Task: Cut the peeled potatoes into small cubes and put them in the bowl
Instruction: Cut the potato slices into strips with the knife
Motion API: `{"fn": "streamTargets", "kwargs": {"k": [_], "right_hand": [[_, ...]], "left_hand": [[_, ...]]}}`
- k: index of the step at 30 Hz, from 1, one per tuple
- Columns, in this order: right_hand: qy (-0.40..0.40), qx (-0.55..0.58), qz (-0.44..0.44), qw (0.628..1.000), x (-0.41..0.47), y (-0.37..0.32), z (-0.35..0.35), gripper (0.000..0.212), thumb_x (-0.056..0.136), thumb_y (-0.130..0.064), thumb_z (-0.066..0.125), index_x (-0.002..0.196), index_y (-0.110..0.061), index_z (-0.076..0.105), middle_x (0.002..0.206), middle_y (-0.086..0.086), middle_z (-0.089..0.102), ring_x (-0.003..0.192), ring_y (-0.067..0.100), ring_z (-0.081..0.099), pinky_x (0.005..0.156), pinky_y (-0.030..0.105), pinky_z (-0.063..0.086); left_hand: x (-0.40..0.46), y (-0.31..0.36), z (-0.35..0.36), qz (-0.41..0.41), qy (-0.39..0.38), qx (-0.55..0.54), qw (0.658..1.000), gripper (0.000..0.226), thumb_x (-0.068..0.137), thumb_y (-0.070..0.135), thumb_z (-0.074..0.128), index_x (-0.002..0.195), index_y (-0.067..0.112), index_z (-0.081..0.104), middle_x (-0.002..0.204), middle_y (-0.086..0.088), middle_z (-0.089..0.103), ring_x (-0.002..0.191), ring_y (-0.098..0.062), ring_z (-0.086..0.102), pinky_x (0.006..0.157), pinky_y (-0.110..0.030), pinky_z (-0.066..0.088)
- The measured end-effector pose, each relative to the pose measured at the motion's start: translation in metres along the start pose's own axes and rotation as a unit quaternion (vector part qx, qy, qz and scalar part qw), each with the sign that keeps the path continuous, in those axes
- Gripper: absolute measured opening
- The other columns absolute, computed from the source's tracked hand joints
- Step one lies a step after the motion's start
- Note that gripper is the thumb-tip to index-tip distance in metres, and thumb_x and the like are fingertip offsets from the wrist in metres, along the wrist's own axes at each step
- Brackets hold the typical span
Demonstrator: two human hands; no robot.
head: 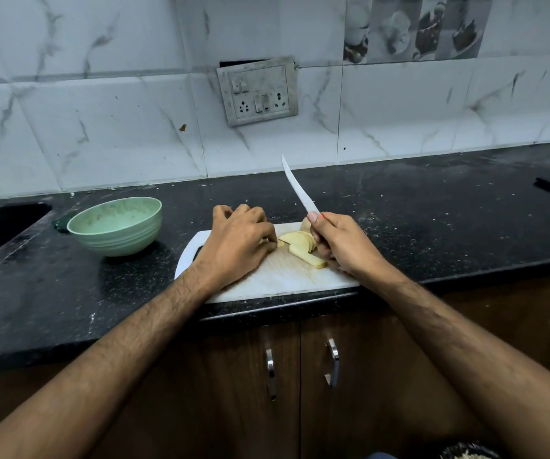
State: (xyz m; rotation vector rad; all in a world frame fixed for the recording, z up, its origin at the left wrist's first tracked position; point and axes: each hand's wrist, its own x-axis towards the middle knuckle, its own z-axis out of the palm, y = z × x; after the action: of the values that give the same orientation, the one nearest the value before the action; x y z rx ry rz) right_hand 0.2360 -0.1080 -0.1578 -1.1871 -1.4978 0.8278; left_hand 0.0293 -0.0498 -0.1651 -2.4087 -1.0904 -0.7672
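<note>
A white cutting board (276,276) lies at the front edge of the black speckled table (432,226), and on it sit pale yellow potato slices (300,248) fanned together, with an uncut piece of potato (306,224) just behind them at 12 o'clock. The right hand (346,246) has its grip closed round the handle of a white-bladed knife (298,187) — the blade is lifted clear of the board, its tip pointing up toward 11 o'clock. The left hand (237,243) rests knuckles-up on the board at 9 o'clock of the slices, fingers curled, fingertips touching the nearest slice; whether it truly pinches anything I cannot tell. A pale green bowl (116,225) stands on the table well apart from the board, at 9 o'clock — no potato pieces show inside it. Behind, on the marble-tiled wall, hangs a switch and socket plate (257,91).
</note>
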Motion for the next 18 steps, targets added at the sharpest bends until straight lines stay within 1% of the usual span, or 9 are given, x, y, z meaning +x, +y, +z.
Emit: {"fn": "streamTargets", "kwargs": {"k": [3,6,8,10,12,16,18], "right_hand": [[-0.006,0.027,0.002,1.000,0.000,0.001,0.000,0.039,0.105,-0.035,0.046,0.074,-0.011,0.046,0.047,-0.005,0.035,0.038,0.008,0.027,0.036,0.017,0.022],[-0.003,0.050,0.006,0.999,0.000,0.001,-0.002,0.040,0.105,-0.035,0.045,0.073,-0.011,0.046,0.046,-0.006,0.034,0.038,0.007,0.026,0.035,0.016,0.021],[-0.004,0.058,0.007,0.998,0.000,0.001,-0.003,0.040,0.105,-0.036,0.045,0.074,-0.011,0.046,0.046,-0.005,0.034,0.038,0.007,0.026,0.034,0.016,0.022],[-0.008,0.064,0.007,0.998,0.000,0.001,-0.003,0.039,0.105,-0.035,0.044,0.076,-0.010,0.046,0.047,-0.004,0.033,0.037,0.008,0.025,0.034,0.016,0.021],[-0.009,0.069,0.006,0.998,0.000,0.001,-0.002,0.038,0.106,-0.034,0.044,0.077,-0.009,0.046,0.047,-0.003,0.032,0.037,0.008,0.023,0.033,0.016,0.021],[-0.004,0.056,0.003,0.998,0.000,0.001,-0.002,0.039,0.105,-0.034,0.045,0.074,-0.010,0.046,0.047,-0.003,0.032,0.036,0.007,0.024,0.033,0.016,0.021],[-0.005,0.046,0.004,0.999,-0.001,0.000,-0.002,0.039,0.105,-0.035,0.045,0.075,-0.010,0.047,0.047,-0.004,0.033,0.037,0.007,0.025,0.034,0.017,0.021]], "left_hand": [[0.004,0.007,0.000,0.035,0.010,-0.018,0.999,0.009,0.097,0.031,0.064,0.103,0.029,0.069,0.095,0.012,0.058,0.093,-0.014,0.053,0.087,-0.040,0.022],[0.008,0.017,-0.002,0.063,-0.039,-0.020,0.997,0.013,0.100,0.034,0.053,0.112,0.032,0.057,0.102,0.016,0.062,0.099,-0.010,0.052,0.094,-0.043,0.027],[0.011,0.020,-0.002,0.065,-0.075,-0.042,0.994,0.014,0.099,0.037,0.052,0.112,0.032,0.054,0.104,0.018,0.063,0.103,-0.009,0.052,0.095,-0.043,0.027],[0.012,0.020,-0.001,0.068,-0.091,-0.071,0.991,0.016,0.097,0.039,0.056,0.112,0.032,0.054,0.103,0.019,0.062,0.103,-0.008,0.051,0.093,-0.041,0.025],[0.012,0.021,-0.003,0.075,-0.098,-0.092,0.988,0.018,0.095,0.042,0.060,0.111,0.033,0.055,0.101,0.020,0.060,0.102,-0.007,0.049,0.090,-0.039,0.024],[0.006,0.020,-0.009,0.108,-0.104,-0.088,0.985,0.019,0.095,0.047,0.061,0.108,0.033,0.059,0.097,0.019,0.058,0.100,-0.008,0.047,0.094,-0.042,0.026],[-0.001,0.017,-0.013,0.115,-0.100,-0.104,0.983,0.019,0.096,0.047,0.061,0.111,0.036,0.059,0.095,0.019,0.057,0.098,-0.007,0.046,0.096,-0.041,0.025]]}}
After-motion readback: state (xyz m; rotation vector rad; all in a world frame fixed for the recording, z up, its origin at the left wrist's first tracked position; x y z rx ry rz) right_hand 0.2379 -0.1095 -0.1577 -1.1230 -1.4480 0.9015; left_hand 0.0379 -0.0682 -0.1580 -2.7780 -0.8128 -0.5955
